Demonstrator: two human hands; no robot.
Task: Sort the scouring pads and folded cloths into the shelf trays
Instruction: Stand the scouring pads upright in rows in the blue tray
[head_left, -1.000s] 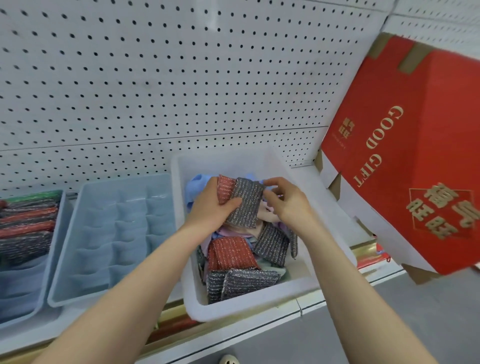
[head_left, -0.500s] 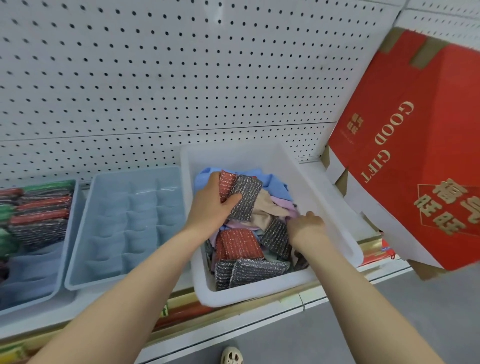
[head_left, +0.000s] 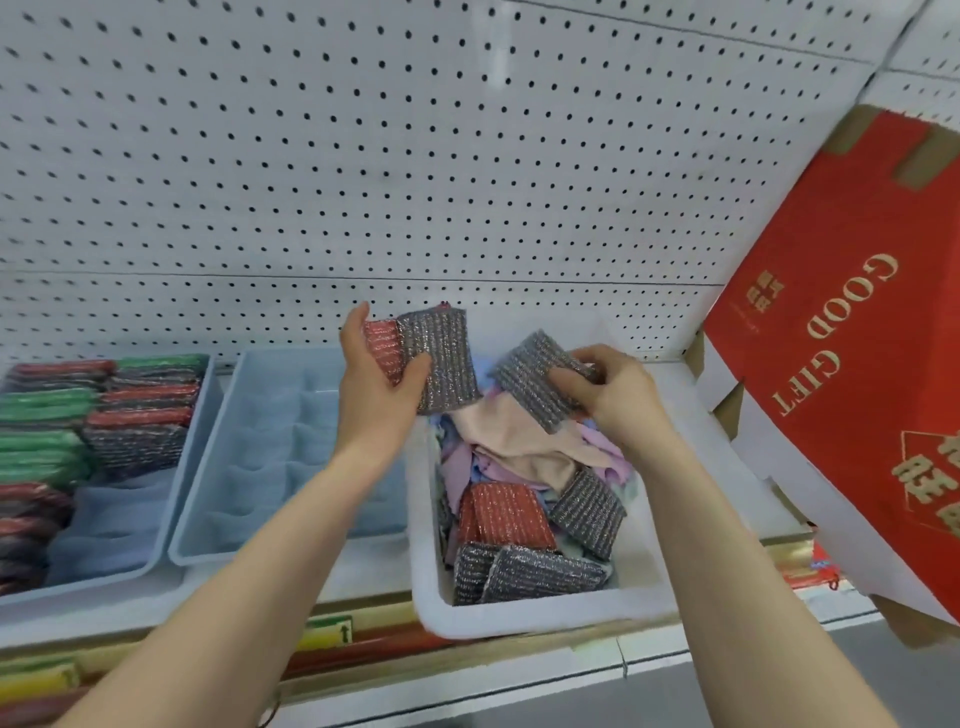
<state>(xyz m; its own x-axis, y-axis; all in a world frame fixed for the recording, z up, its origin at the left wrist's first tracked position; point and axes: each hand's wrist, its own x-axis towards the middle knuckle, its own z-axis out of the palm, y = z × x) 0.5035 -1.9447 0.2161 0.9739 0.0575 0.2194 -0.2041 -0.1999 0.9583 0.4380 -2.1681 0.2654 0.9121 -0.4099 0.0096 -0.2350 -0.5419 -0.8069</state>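
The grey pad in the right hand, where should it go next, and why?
Probably onto the stack the left hand grips: that hand already holds a red and a grey pad, the right hand pinches the single grey pad close beside them.

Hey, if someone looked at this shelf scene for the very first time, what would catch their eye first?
Probably the big red gift box with gold lettering, leaning in at the right. Next, the two hands raised above the white bin: the left hand holds a red and a grey scouring pad together, and the right hand grips another grey pad. Below them lie jumbled pastel cloths.
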